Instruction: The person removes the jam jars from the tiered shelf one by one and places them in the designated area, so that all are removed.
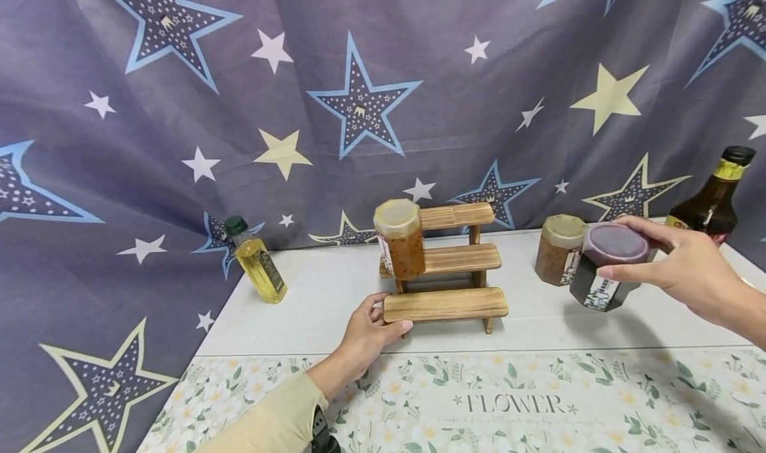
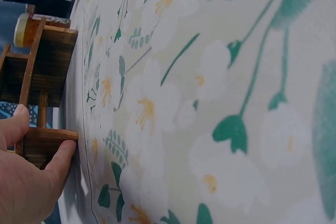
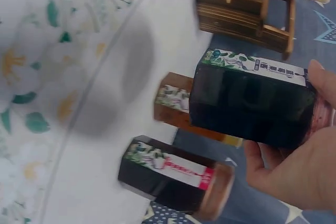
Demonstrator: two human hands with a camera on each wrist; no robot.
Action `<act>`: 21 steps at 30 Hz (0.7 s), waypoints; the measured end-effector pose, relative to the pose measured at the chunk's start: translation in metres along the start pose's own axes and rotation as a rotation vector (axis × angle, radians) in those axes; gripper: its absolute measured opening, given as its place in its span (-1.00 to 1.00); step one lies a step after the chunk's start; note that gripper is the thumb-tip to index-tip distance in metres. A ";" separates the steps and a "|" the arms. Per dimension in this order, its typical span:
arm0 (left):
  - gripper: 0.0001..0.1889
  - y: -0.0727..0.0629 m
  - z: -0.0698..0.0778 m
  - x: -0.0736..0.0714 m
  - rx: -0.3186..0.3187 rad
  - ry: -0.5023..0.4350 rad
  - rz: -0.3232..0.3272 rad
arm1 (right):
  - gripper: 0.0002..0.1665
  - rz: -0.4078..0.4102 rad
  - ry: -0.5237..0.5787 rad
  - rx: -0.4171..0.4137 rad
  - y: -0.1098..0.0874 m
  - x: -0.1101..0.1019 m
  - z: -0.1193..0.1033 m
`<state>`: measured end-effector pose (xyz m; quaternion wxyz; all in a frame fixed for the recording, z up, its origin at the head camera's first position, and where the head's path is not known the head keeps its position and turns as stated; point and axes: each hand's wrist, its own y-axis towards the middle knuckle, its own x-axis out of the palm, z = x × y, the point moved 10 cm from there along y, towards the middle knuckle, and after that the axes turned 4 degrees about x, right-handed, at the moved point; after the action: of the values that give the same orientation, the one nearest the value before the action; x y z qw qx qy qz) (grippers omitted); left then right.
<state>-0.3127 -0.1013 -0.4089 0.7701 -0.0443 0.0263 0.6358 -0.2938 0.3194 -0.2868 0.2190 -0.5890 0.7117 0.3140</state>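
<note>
Rack [image 1: 457, 259], brown wooden, three-tiered; faceted dark jar [image 1: 607, 288] with purple lid [image 1: 618, 241].
Left hand [image 1: 364, 336] pinched the left end of the lowest tier [image 1: 445, 304] between thumb and curled fingers. Jar hung above the white tabletop [image 1: 323, 287], well right of the rack, long axis near upright but tilted, nearest the right hand [image 1: 694, 270], whose thumb and fingers gripped around the lid, parted only by it.

Apparently a staged display corner; room type cannot be determined. Evidence: draped purple-grey fabric backdrop [image 1: 383, 4] printed with stars, white flower-printed counter [image 1: 311, 326], three-tier brown wooden rack [image 1: 449, 304].
</note>
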 end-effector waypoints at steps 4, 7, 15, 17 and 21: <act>-0.19 0.000 0.000 0.000 0.002 -0.003 0.001 | -0.01 -0.022 -0.027 0.010 -0.003 0.007 0.011; -0.20 -0.001 0.000 0.000 0.002 0.000 0.001 | 0.11 -0.061 -0.036 0.039 -0.004 0.015 0.019; -0.20 -0.001 0.000 -0.001 0.007 0.004 0.005 | 0.18 -0.102 -0.012 0.084 -0.009 0.036 0.038; -0.20 -0.001 0.000 -0.001 0.007 0.004 0.005 | 0.19 -0.109 -0.005 0.088 -0.010 0.040 0.041; -0.20 -0.001 0.000 0.000 0.005 0.005 0.005 | 0.18 -0.108 -0.001 0.081 -0.012 0.043 0.043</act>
<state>-0.3119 -0.1018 -0.4084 0.7686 -0.0442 0.0300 0.6375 -0.2940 0.3183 -0.3489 0.2597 -0.6170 0.6909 0.2730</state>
